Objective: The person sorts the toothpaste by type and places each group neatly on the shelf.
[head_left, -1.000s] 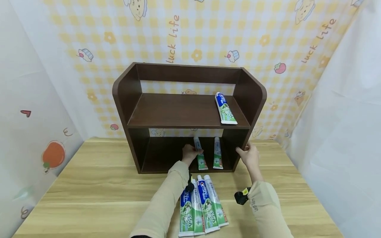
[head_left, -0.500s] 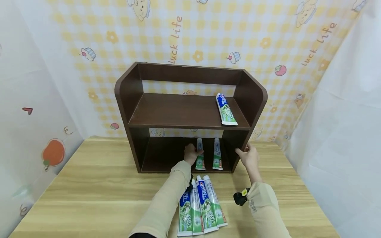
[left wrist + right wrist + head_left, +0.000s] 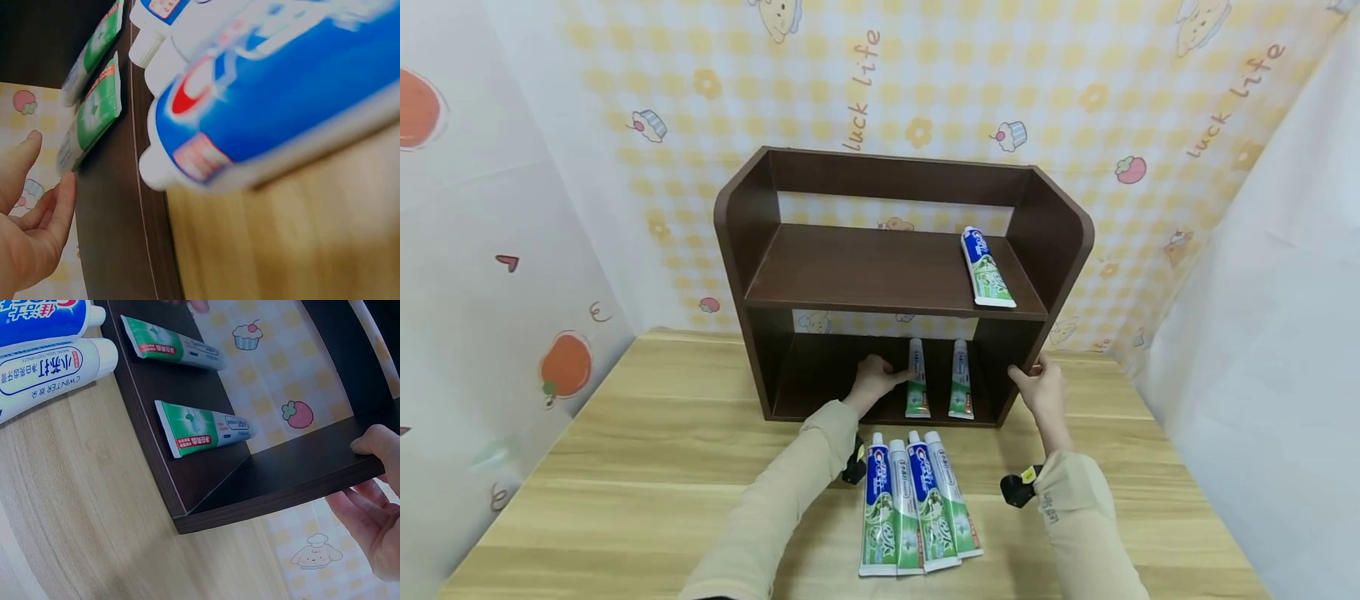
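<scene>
In the lower compartment of a dark brown shelf (image 3: 865, 267), my left hand (image 3: 872, 382) is beside a white-and-green toothpaste tube (image 3: 917, 396). The left wrist view shows that hand (image 3: 31, 231) with thumb and fingers spread and nothing between them, its fingertips near the tube's cap end. A second white-and-green toothpaste tube (image 3: 960, 392) lies to the right, roughly parallel. My right hand (image 3: 1042, 393) grips the shelf's right side panel (image 3: 300, 469), thumb on the inner face and fingers outside.
One blue-and-green toothpaste tube (image 3: 988, 271) lies on the upper board at right. On the wooden table (image 3: 685, 467), several tubes lie side by side before the shelf, including a blue-and-green tube (image 3: 878, 517) and a white-and-green tube (image 3: 953, 500). A patterned cloth (image 3: 940, 75) hangs behind.
The tube beside my left hand has turned from slanted to nearly straight. My left hand has let go and shifted left of it. My right hand keeps its grip on the shelf.
</scene>
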### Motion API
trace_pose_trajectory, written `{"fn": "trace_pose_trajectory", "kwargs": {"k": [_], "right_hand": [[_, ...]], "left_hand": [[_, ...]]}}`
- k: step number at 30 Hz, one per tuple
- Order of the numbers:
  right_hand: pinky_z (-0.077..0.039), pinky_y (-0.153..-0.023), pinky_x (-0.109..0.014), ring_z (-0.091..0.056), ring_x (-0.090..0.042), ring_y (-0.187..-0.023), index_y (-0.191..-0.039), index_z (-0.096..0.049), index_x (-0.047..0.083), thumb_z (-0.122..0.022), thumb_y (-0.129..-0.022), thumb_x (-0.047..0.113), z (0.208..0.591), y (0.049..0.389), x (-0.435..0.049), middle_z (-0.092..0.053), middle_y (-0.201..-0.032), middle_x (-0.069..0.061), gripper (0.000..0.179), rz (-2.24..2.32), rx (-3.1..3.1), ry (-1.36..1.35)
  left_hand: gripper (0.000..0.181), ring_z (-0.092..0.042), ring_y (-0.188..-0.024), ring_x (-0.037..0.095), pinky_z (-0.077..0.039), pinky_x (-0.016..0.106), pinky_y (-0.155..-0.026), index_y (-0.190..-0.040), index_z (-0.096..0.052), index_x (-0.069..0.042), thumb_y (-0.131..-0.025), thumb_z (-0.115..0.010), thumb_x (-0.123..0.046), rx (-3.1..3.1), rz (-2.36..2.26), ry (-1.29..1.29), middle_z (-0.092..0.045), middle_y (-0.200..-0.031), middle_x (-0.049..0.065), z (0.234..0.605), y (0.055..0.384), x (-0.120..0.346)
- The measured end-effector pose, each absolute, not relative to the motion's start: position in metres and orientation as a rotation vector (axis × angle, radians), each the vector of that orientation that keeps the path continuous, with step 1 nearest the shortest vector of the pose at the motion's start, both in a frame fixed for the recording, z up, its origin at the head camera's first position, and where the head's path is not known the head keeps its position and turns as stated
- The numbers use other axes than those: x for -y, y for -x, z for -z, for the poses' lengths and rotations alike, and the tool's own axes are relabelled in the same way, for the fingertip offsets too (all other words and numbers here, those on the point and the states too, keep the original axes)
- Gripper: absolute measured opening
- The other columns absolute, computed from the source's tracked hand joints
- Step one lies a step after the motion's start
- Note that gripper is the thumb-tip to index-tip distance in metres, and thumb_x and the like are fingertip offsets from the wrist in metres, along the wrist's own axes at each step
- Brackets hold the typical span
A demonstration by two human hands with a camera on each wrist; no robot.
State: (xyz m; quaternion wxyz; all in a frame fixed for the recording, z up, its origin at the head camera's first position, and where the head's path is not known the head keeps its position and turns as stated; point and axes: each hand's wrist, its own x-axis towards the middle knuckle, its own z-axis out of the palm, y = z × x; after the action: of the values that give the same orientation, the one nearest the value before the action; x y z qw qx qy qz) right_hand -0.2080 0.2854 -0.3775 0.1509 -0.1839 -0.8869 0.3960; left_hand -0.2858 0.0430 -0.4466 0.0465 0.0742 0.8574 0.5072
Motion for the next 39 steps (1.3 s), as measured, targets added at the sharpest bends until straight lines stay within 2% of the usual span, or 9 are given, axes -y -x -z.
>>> {"fn": "trace_pose_trajectory", "kwargs": {"k": [1, 3, 5, 8, 11, 19, 28, 32, 39], "right_hand": [[-0.038, -0.058, -0.026, -0.054, -0.03, -0.08, -0.085, -0.051, 0.001, -0.059, -0.082, 0.019, 0.378, 0.207, -0.286, -0.058, -0.09, -0.017, 0.02, -1.138, 2.553, 0.53], [-0.04, -0.058, -0.027, -0.055, -0.031, -0.081, -0.085, -0.051, 0.001, -0.059, -0.082, 0.019, 0.378, 0.206, -0.286, -0.059, -0.091, -0.019, 0.02, -1.15, 2.56, 0.524], [-0.04, -0.058, -0.026, -0.056, -0.032, -0.081, -0.084, -0.051, 0.001, -0.059, -0.082, 0.019, 0.379, 0.205, -0.287, -0.059, -0.092, -0.02, 0.02, -1.15, 2.558, 0.52], [-0.04, -0.057, -0.026, -0.056, -0.032, -0.079, -0.082, -0.05, 0.0, -0.06, -0.082, 0.017, 0.379, 0.205, -0.288, -0.06, -0.089, -0.02, 0.02, -1.146, 2.53, 0.514], [-0.038, -0.055, -0.025, -0.055, -0.03, -0.076, -0.082, -0.051, 0.0, -0.06, -0.082, 0.017, 0.378, 0.205, -0.29, -0.059, -0.085, -0.018, 0.02, -1.139, 2.51, 0.512], [-0.039, -0.054, -0.025, -0.058, -0.035, -0.078, -0.083, -0.05, -0.001, -0.059, -0.083, 0.018, 0.374, 0.206, -0.291, -0.06, -0.092, -0.025, 0.021, -1.111, 2.531, 0.501], [-0.037, -0.059, -0.028, -0.056, -0.032, -0.079, -0.084, -0.049, 0.001, -0.058, -0.084, 0.021, 0.375, 0.204, -0.287, -0.059, -0.093, -0.021, 0.022, -1.095, 2.576, 0.516], [-0.037, -0.055, -0.026, -0.055, -0.03, -0.078, -0.084, -0.049, 0.001, -0.058, -0.084, 0.02, 0.374, 0.205, -0.286, -0.058, -0.092, -0.019, 0.021, -1.119, 2.562, 0.521], [-0.037, -0.055, -0.025, -0.054, -0.029, -0.077, -0.083, -0.049, 0.001, -0.059, -0.083, 0.019, 0.373, 0.205, -0.285, -0.058, -0.088, -0.017, 0.021, -1.123, 2.552, 0.524]], "left_hand": [[0.052, -0.025, -0.038, 0.008, -0.021, 0.021, -0.039, -0.046, -0.032, -0.014, -0.082, -0.068, -0.027, -2.612, -1.52, -0.237, -0.042, -0.042, 0.004, 0.446, 0.284, -0.039], [0.045, -0.038, -0.04, 0.012, -0.026, 0.022, -0.041, -0.049, -0.044, -0.008, -0.082, -0.067, -0.029, -2.605, -1.469, -0.238, -0.058, -0.053, 0.013, 0.444, 0.278, -0.032], [0.036, -0.052, -0.049, 0.015, -0.036, 0.022, -0.045, -0.063, -0.058, -0.001, -0.082, -0.067, -0.03, -2.599, -1.427, -0.224, -0.066, -0.067, 0.017, 0.443, 0.272, -0.025], [0.041, -0.064, -0.066, 0.021, -0.051, 0.028, -0.06, -0.094, -0.063, 0.007, -0.081, -0.068, -0.031, -2.586, -1.429, -0.213, -0.068, -0.078, 0.018, 0.44, 0.265, -0.017], [0.049, -0.067, -0.073, 0.022, -0.055, 0.034, -0.071, -0.107, -0.059, 0.007, -0.08, -0.069, -0.032, -2.559, -1.464, -0.196, -0.069, -0.084, 0.017, 0.438, 0.259, -0.011], [0.048, -0.067, -0.074, 0.019, -0.055, 0.032, -0.068, -0.108, -0.058, 0.004, -0.079, -0.07, -0.033, -2.488, -1.528, -0.145, -0.067, -0.094, 0.016, 0.438, 0.244, 0.004], [0.046, -0.062, -0.08, 0.019, -0.053, 0.028, -0.068, -0.102, -0.061, 0.001, -0.076, -0.072, -0.035, -2.51, -1.473, -0.116, -0.065, -0.095, 0.013, 0.437, 0.214, 0.016], [0.045, -0.06, -0.08, 0.018, -0.053, 0.028, -0.067, -0.1, -0.061, 0.002, -0.075, -0.074, -0.033, -2.53, -1.391, -0.172, -0.064, -0.093, 0.013, 0.437, 0.201, 0.02], [0.052, -0.058, -0.078, 0.017, -0.052, 0.027, -0.066, -0.104, -0.058, 0.006, -0.074, -0.075, -0.032, -2.489, -1.263, -0.271, -0.063, -0.09, 0.011, 0.445, 0.178, 0.029]]}}
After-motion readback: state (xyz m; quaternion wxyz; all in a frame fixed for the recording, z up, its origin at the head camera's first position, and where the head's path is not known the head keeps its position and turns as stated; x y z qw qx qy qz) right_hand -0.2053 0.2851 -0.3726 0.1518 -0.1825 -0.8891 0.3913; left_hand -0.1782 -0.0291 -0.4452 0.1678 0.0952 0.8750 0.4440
